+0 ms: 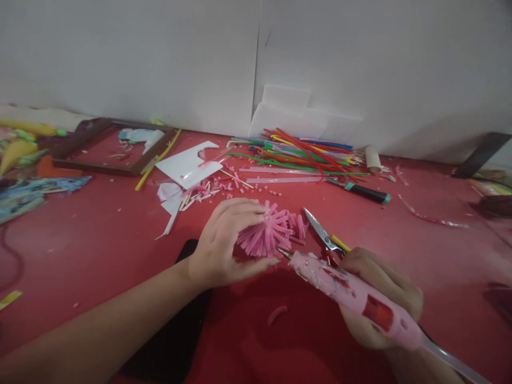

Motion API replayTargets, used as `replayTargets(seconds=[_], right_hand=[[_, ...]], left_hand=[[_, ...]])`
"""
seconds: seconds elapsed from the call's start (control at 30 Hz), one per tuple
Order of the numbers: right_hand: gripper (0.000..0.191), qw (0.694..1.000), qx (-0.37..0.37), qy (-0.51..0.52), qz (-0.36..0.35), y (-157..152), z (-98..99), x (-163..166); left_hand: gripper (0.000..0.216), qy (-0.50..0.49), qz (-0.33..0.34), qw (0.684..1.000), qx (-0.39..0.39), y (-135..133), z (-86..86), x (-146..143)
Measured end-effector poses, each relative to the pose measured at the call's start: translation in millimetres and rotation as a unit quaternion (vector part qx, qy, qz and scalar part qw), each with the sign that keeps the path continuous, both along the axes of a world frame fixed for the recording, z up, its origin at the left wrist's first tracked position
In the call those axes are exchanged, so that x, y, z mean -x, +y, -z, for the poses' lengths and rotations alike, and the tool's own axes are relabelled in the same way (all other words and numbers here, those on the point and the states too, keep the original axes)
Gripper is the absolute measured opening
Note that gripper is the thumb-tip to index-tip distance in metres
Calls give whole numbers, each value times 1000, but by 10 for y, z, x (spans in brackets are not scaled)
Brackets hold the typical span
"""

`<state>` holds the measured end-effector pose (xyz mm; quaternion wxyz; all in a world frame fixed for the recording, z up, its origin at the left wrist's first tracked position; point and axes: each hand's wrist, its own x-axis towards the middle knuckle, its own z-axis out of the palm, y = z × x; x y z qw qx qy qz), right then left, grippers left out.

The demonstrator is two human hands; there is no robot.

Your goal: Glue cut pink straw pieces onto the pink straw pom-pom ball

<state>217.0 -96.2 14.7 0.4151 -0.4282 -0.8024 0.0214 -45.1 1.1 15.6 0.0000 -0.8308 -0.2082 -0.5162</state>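
The left hand held a pink tuft between half-curled fingers; the right hand wrapped its fingers round a glue gun.

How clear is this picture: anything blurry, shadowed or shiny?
In the head view, the light looks dim and soft; a faint shadow falls on the white wall at right; the red table darkens below the pink fringed ball; the thin clear strip glints; the blue strips at far left look soft.
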Motion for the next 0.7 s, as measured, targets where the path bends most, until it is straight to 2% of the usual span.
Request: replayTargets(seconds=[0.27,0.5,0.53,0.6,0.7], right_hand=[[17,1000,-21,-17,15,16,-84,34],[16,993,-23,-115,0,19,-175,-121],[18,991,-27,-128,17,24,-176,-177],[22,986,-20,-136,94,48,-161,-328],[27,962,33,-166,215,144,-81,-669]], left_hand=[[59,-1,-1,1000,-2,-5,-2,-9],[58,-2,1,1000,-3,-5,-7,3],[58,-1,-3,1000,2,-5,-5,6],[57,2,-6,1000,11,-5,0,11],[56,5,-1,1000,17,-7,6,22]])
